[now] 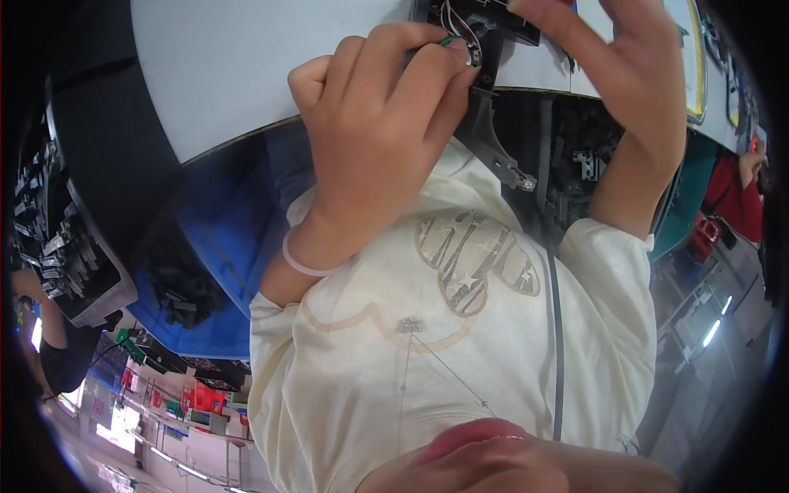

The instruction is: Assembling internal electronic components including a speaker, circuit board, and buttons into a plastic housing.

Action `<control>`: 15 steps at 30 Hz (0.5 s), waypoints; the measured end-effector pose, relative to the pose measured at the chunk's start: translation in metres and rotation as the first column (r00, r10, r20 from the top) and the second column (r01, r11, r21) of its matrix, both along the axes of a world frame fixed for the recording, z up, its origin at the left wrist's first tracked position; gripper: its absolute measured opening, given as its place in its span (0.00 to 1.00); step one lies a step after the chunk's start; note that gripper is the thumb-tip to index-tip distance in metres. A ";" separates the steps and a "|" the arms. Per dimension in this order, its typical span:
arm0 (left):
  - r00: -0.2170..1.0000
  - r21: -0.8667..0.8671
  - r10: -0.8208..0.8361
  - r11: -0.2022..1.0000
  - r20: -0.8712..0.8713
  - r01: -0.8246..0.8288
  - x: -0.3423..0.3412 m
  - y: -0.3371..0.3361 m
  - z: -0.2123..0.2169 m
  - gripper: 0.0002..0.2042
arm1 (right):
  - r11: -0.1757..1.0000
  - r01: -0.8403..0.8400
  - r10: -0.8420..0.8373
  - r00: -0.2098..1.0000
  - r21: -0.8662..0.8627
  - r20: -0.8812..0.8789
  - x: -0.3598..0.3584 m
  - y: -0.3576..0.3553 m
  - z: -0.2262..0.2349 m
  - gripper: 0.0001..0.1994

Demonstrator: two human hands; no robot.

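Observation:
At the top of the head view, my left hand (374, 107) pinches a small round green circuit board (471, 51) between thumb and fingers. Thin white, red and dark wires (454, 18) run up from the board to a black plastic housing (514, 23). My right hand (633, 62) is at the housing's right side, its thumb lying on it. The upper edge cuts off its other fingertips. Below the housing hangs a curved dark grey arm (491, 141) with a metal piece (523, 181) at its lower end.
The white tabletop (238, 74) ends just in front of me. Dark parts lie in a blue bin (197, 324), a grey tray (103, 300) and a container (575, 156) below the table edge. Other people's arms (51, 324) show left, and a red sleeve (735, 201) right.

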State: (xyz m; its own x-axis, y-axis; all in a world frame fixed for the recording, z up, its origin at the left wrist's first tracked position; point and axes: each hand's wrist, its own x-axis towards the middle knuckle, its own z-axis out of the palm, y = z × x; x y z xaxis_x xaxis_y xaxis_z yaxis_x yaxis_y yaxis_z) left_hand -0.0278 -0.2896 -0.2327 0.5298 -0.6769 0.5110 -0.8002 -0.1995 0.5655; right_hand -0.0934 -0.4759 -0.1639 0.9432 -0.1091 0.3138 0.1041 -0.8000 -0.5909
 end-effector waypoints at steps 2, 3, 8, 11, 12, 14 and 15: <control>1.000 0.048 -0.009 0.999 0.014 0.009 0.002 0.001 0.001 0.09 | 0.995 0.101 -0.103 0.987 -0.021 -0.121 -0.008 0.008 0.008 0.14; 1.000 0.051 -0.010 0.999 0.012 0.009 0.002 0.001 0.001 0.09 | 0.989 0.146 -0.151 0.971 -0.038 -0.183 -0.012 0.012 0.012 0.15; 1.000 0.023 -0.013 1.000 0.020 0.012 0.003 0.000 0.000 0.09 | 0.985 0.167 -0.166 0.986 -0.052 0.013 -0.021 -0.004 -0.009 0.11; 0.982 -0.002 -0.092 0.996 0.167 0.094 0.020 0.002 -0.013 0.09 | 0.976 0.214 -0.207 0.970 -0.041 0.128 -0.024 -0.005 -0.022 0.10; 0.969 -0.010 -0.117 0.992 0.217 0.122 0.019 0.000 -0.007 0.09 | 0.975 0.222 -0.218 0.966 -0.016 0.139 -0.025 -0.004 -0.024 0.10; 0.968 0.000 -0.093 0.995 0.235 0.096 0.020 0.003 -0.010 0.09 | 0.959 0.274 -0.283 0.941 0.073 0.184 -0.018 0.005 -0.034 0.09; 0.973 0.007 -0.071 0.997 0.219 0.071 0.017 0.006 -0.010 0.09 | 0.952 0.287 -0.303 0.932 0.105 0.198 -0.015 0.008 -0.040 0.09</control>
State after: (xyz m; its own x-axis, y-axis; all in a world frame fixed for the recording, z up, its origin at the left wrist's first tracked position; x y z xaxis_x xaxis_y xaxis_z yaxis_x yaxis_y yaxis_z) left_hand -0.0106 -0.2840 -0.2428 0.3562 -0.7084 0.6093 -0.9165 -0.1378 0.3755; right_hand -0.1088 -0.4675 -0.2035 0.7786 -0.4028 0.4811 -0.0025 -0.7687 -0.6396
